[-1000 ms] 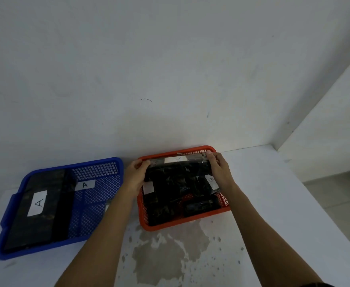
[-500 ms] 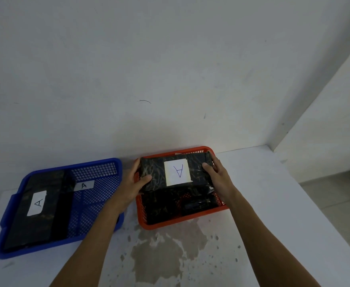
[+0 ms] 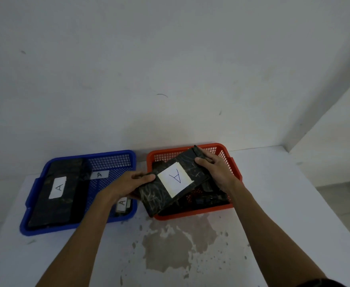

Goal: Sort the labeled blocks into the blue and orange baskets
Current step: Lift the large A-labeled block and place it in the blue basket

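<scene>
Both hands grip 1 dark block [image 3: 176, 181] labelled A, tilted above the orange basket [image 3: 235, 166]: left hand [image 3: 128, 184] pinching its near-left end, right hand [image 3: 215, 168] its far corner. Its low corner could catch the blue basket [image 3: 133, 160] rim in crossing.

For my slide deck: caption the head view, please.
Both hands, left and right, hold an A-labeled block over the orange basket.

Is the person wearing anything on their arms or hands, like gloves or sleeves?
No gloves. The left hand and right hand are bare, with no rings showing, and both forearms are uncovered. Only a bit of dark sleeve peeks in at the bottom edge on the right arm.
</scene>
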Demonstrator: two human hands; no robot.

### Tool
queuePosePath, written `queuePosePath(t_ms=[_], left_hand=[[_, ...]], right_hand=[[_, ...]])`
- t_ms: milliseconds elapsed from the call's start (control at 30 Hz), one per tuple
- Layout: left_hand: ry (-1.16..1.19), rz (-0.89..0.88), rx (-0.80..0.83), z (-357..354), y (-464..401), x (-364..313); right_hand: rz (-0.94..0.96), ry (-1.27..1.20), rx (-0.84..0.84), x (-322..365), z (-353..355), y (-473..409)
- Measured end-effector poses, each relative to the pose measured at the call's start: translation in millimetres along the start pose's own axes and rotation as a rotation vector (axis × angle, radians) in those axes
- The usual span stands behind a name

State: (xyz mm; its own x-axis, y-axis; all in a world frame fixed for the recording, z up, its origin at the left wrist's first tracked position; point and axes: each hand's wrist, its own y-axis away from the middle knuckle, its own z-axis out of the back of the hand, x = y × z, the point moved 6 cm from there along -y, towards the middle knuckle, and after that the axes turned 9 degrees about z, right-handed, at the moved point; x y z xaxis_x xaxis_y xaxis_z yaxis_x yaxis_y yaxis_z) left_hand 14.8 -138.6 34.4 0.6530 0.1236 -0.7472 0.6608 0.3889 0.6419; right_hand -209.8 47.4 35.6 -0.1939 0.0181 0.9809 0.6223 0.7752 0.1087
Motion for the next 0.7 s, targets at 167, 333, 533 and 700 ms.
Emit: queuePosePath(t_ms=[167,333,533,700], left_hand=[[0.071,-0.011,-0.032,23.7,21.2,24.5],[0.369,-0.066,-0.207,33.5,37.9,48.2],[0.494,-0.049,-0.564,84.2,46.5,86.4],[0.332,0.077,-0.637,103.6,35.5,122.1]], right_hand=[[0.063,0.029,-0.128,6.4,-43.8,-20.1],[0.026,0.130,-0.046,-6.4,-106.1,-17.0],[-0.053,0.627,0.097,-71.9,-129.4,17.8],[0.038,0.893,0.101,-101.9,-130.8,35.2]])
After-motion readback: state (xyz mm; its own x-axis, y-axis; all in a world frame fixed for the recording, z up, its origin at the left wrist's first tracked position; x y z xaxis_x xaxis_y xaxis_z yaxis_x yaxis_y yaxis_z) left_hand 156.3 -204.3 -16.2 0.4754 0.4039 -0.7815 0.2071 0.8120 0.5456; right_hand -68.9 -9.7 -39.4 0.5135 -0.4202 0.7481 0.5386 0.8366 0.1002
